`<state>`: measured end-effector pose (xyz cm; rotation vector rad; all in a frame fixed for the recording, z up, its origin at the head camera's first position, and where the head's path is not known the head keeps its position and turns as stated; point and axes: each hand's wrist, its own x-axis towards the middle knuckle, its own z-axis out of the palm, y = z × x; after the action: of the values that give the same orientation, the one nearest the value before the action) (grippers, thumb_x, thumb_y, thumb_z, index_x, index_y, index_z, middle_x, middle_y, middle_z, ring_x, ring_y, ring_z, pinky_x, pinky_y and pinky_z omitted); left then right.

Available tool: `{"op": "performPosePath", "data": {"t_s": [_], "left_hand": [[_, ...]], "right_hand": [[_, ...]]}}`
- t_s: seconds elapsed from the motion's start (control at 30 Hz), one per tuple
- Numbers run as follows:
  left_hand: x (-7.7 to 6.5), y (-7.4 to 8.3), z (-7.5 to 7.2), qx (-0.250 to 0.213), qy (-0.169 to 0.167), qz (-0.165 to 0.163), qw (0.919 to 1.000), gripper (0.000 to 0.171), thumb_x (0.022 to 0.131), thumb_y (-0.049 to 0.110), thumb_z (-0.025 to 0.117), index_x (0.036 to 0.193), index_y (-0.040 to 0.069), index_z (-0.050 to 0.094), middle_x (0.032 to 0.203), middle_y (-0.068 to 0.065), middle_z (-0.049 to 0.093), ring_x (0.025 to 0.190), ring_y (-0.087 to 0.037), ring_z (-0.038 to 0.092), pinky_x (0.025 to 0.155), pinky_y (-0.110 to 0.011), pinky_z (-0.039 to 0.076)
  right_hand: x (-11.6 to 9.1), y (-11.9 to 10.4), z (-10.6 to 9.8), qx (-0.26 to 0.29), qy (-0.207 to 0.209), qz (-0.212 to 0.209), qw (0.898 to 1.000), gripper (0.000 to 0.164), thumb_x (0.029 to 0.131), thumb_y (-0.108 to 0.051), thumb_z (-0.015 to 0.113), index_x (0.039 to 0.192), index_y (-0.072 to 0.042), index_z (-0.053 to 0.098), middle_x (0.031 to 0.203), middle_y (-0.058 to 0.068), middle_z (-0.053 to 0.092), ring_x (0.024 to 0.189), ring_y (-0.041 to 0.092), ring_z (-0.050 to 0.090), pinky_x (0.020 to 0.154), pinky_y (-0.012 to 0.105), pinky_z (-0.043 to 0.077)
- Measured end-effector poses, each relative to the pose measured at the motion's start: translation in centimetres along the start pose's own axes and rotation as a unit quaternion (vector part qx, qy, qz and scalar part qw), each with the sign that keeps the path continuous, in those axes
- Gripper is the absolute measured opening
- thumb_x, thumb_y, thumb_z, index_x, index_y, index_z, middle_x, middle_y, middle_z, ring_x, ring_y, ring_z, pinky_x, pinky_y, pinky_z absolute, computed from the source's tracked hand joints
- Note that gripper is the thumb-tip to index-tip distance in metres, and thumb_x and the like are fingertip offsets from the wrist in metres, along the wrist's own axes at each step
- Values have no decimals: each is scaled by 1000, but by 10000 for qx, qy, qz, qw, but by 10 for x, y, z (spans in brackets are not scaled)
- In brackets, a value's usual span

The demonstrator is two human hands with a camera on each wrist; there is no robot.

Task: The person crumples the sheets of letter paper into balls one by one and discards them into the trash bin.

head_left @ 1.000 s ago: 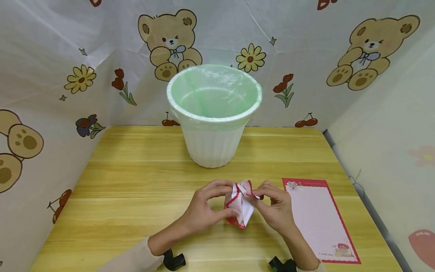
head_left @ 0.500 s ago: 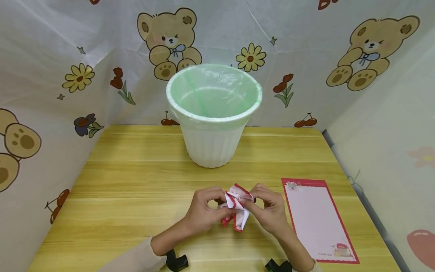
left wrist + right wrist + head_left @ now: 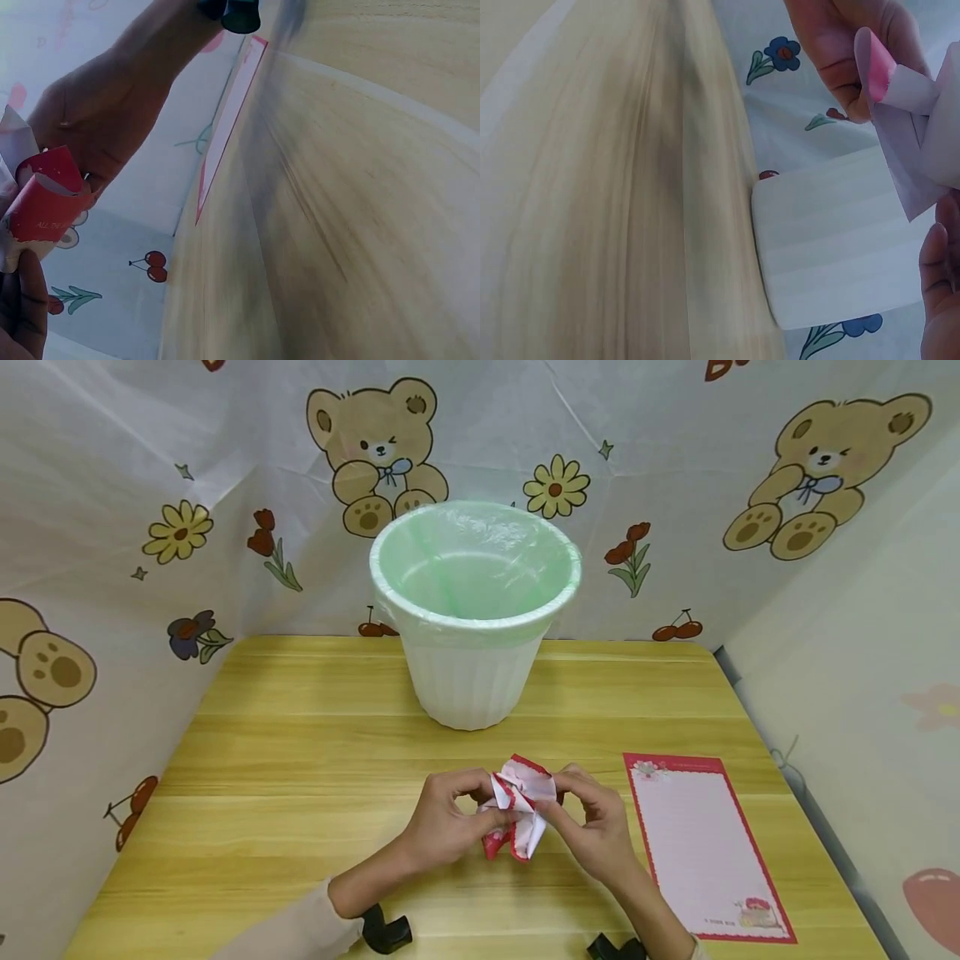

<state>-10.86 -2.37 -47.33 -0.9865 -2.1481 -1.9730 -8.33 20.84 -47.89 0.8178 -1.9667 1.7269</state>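
Left hand and right hand both pinch a crumpled sheet, white to pink with red edging, held above the worktop between its left and right edges. Flat red-bordered sheet lies near the right edge. White bin with green liner stands toward the far edge, about midway between corners. Bear-print cloth hangs behind.

Curtained-off table nook, home or studio unclear: wood-grain table hemmed in on three sides by creased pale sheeting printed with teddy bears, daisies and cherries; lined bin on tabletop.
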Motion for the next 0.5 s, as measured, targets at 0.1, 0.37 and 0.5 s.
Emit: {"op": "performPosePath", "data": {"t_s": [0.1, 0.37, 0.5], "left_hand": [[2, 0, -5, -40, 137, -229, 9996, 14, 90, 17, 90, 87, 19, 76, 76, 1, 72, 72, -5, 62, 68, -23, 56], [3, -1, -9, -111, 239, -208, 9994, 13, 90, 13, 89, 89, 16, 77, 75, -4, 72, 71, -3, 60, 63, -22, 54], [2, -1, -7, -265, 203, -244, 9991, 11, 91, 10, 88, 90, 13, 77, 78, -7, 74, 73, -1, 61, 63, -22, 55]], "right_hand": [[-3, 0, -2, -225, -246, -82, 9994, 58, 86, -2, 88, 138, 7, 65, 109, 9, 73, 96, 15, 60, 81, 29, 50], [-1, -2, 3, -967, -432, -551, 9928, 81, 80, -39, 96, 142, 2, 64, 120, 7, 74, 94, 17, 57, 81, 26, 46], [1, -3, 5, -1244, -316, -883, 9878, 70, 83, -42, 94, 135, 0, 70, 117, 6, 79, 92, 14, 58, 79, 22, 46]]}}
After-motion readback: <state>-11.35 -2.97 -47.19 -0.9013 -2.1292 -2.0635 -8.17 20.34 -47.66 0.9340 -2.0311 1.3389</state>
